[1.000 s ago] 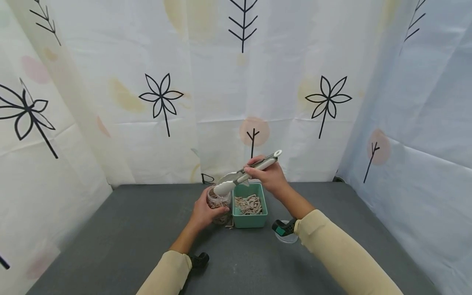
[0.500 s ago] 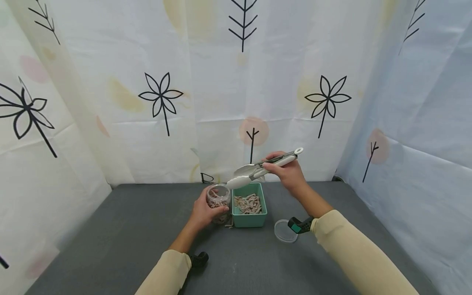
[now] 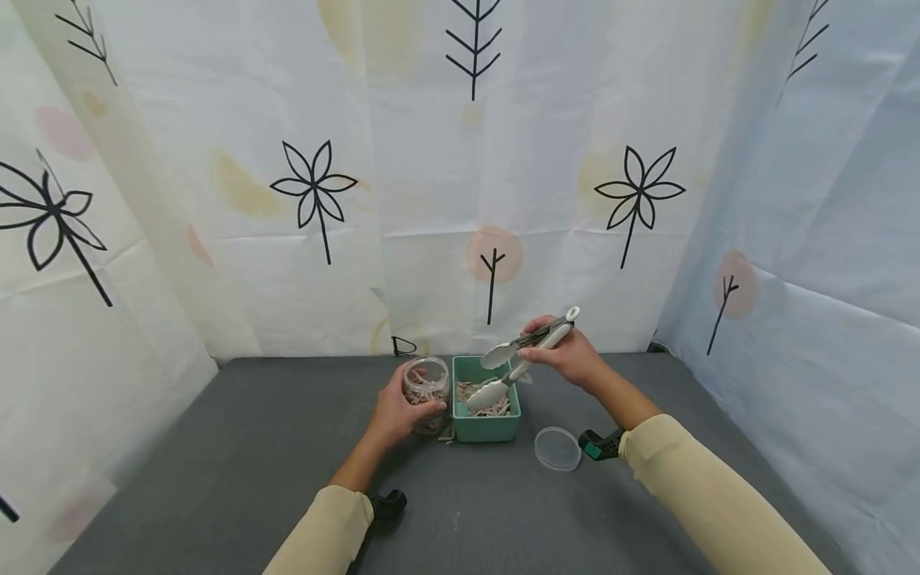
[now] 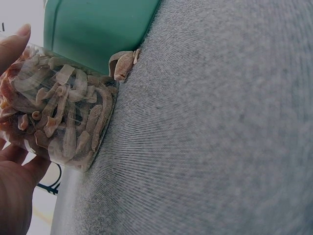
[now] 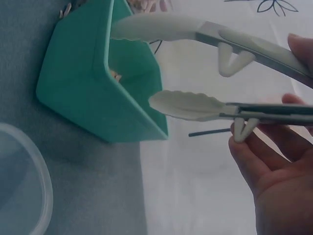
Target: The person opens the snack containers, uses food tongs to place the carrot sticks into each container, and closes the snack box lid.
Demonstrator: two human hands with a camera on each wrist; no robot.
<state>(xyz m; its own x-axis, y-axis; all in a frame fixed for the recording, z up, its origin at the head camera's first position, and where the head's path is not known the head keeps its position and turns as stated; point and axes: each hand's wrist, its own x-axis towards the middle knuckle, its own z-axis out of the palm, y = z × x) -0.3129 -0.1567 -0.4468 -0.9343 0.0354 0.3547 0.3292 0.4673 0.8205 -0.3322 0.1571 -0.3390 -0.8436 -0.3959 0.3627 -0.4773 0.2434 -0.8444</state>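
My left hand [image 3: 395, 411] grips a clear jar [image 3: 427, 379] that stands on the table, partly filled with dried, pale brownish strips [image 4: 68, 107]. Just right of the jar is a green rectangular bin [image 3: 485, 431] with more of these strips [image 3: 499, 409] in it. In my right hand [image 3: 568, 355] is a pair of white and grey tongs [image 5: 186, 105], held by the handles. The tongs' arms are spread apart, their white tips over the bin's opening. Nothing shows between the tips.
A round clear lid [image 3: 557, 449] lies on the dark grey table [image 3: 287, 447] to the right of the bin. A few loose strips [image 4: 123, 65] lie at the foot of the jar and bin. Behind the table hangs a patterned white curtain [image 3: 424, 160].
The tongs have moved right, away from the jar's mouth, then down over the bin, and their arms have spread wider. My left hand and the jar have stayed in place.
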